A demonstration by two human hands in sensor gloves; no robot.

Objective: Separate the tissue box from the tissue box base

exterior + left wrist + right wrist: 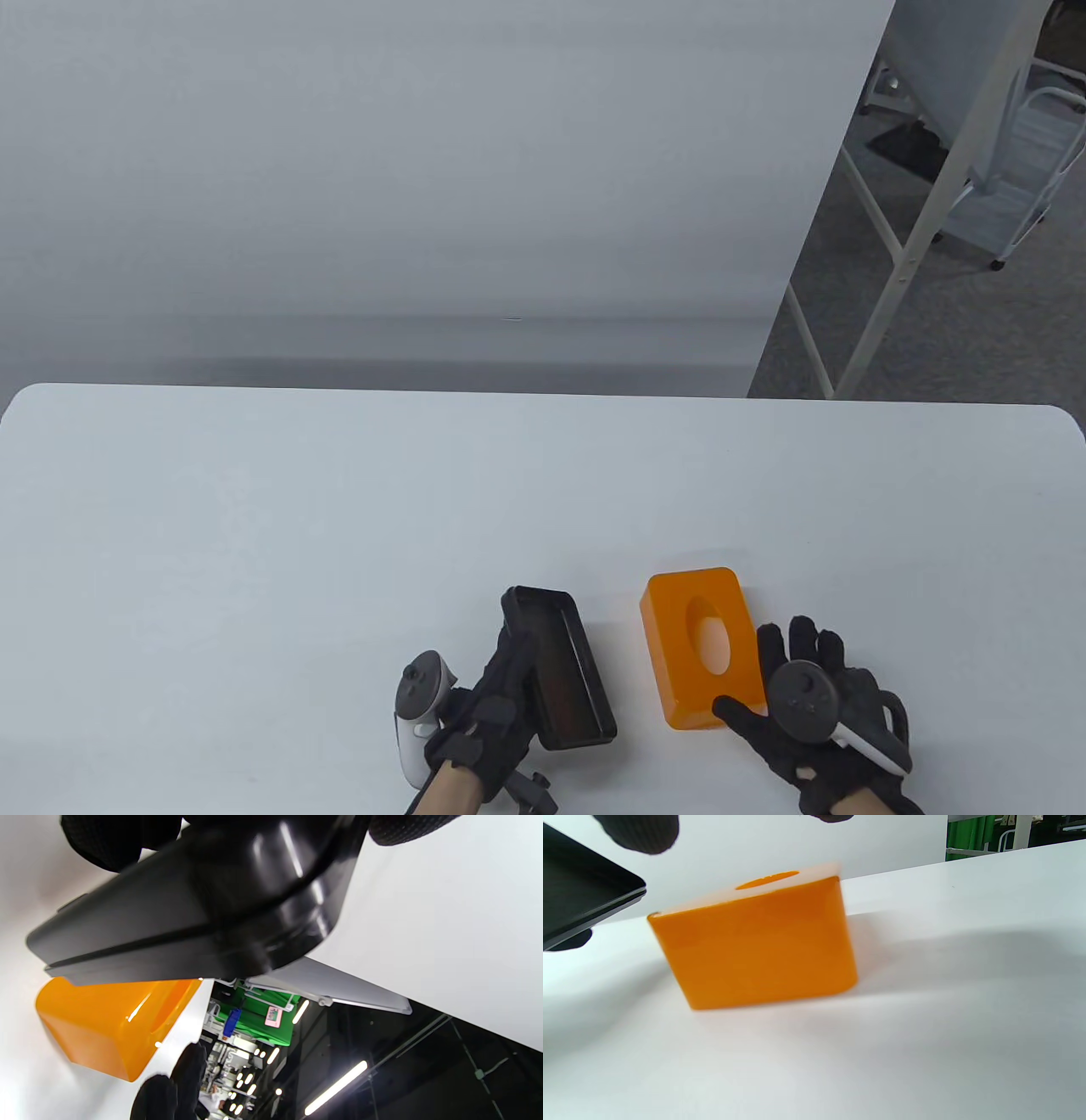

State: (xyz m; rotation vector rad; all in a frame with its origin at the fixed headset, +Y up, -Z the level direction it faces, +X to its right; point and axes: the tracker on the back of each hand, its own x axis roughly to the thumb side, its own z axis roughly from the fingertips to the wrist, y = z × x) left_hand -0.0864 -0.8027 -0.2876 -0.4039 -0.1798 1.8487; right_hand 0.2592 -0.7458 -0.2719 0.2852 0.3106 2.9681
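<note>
The orange tissue box, with an oval slot on top, stands on the white table near the front edge. The black tray-like tissue box base lies apart to its left, open side up. My left hand grips the base along its left edge; in the left wrist view the base is raised and tilted above the orange box. My right hand is open at the box's right near corner. In the right wrist view the box stands free below my fingertips.
A white backdrop rises behind the table's far edge. A white metal frame and a wheeled cart stand on the floor at the back right, off the table.
</note>
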